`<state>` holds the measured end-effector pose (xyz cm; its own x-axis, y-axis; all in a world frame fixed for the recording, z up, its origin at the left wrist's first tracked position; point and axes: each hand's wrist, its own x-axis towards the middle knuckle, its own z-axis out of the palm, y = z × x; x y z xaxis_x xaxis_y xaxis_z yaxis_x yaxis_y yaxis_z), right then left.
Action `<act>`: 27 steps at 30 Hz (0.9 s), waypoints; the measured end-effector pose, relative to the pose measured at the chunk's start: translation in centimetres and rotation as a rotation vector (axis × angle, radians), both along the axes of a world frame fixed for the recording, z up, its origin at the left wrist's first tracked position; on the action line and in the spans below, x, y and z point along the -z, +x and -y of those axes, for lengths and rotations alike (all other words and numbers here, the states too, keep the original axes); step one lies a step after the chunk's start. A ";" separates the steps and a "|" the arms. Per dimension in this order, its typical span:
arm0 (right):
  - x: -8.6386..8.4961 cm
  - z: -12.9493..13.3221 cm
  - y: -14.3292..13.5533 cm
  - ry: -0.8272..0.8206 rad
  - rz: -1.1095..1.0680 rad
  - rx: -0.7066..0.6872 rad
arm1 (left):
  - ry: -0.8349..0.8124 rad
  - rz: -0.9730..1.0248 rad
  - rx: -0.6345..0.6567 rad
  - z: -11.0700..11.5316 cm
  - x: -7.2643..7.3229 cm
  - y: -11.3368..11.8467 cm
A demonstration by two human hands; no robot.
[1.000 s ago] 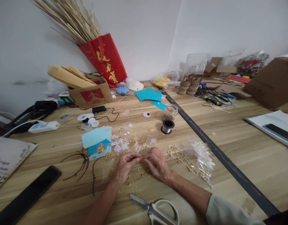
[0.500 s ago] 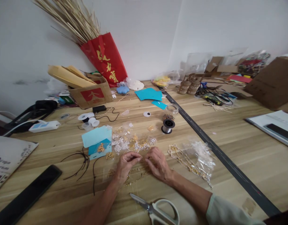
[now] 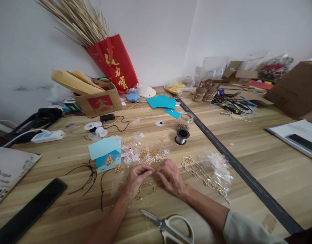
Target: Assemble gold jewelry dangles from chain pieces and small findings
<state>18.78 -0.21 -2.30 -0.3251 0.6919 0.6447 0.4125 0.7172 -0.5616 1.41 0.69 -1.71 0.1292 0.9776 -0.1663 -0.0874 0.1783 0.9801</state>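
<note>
My left hand (image 3: 138,178) is closed in a pinch over the wooden table, its fingertips almost meeting those of my right hand (image 3: 170,178). The fingers of my right hand are also drawn together. Whatever lies between the fingertips is too small to make out. Beneath and between the hands runs a thin gold chain (image 3: 149,195) with small beads. Just beyond them are piles of silver and gold findings (image 3: 132,156). Scissors (image 3: 162,223) with pale handles lie nearest me, slightly apart.
A wire spool (image 3: 181,137) stands behind my right hand. Chains (image 3: 200,176) and clear plastic bags (image 3: 219,171) lie to the right. Blue cards (image 3: 105,148), black cords (image 3: 88,174) and a dark phone (image 3: 31,210) are at left. A red bag (image 3: 117,67) leans on the wall.
</note>
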 end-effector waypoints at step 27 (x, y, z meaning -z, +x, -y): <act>0.3 0.0 0.0 0.007 -0.002 0.009 | -0.009 -0.039 0.018 0.0 0.0 -0.1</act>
<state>18.74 -0.23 -2.56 -0.3180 0.6901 0.6501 0.4176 0.7175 -0.5575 1.29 0.66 -1.69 0.1403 0.9736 -0.1801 -0.0459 0.1881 0.9811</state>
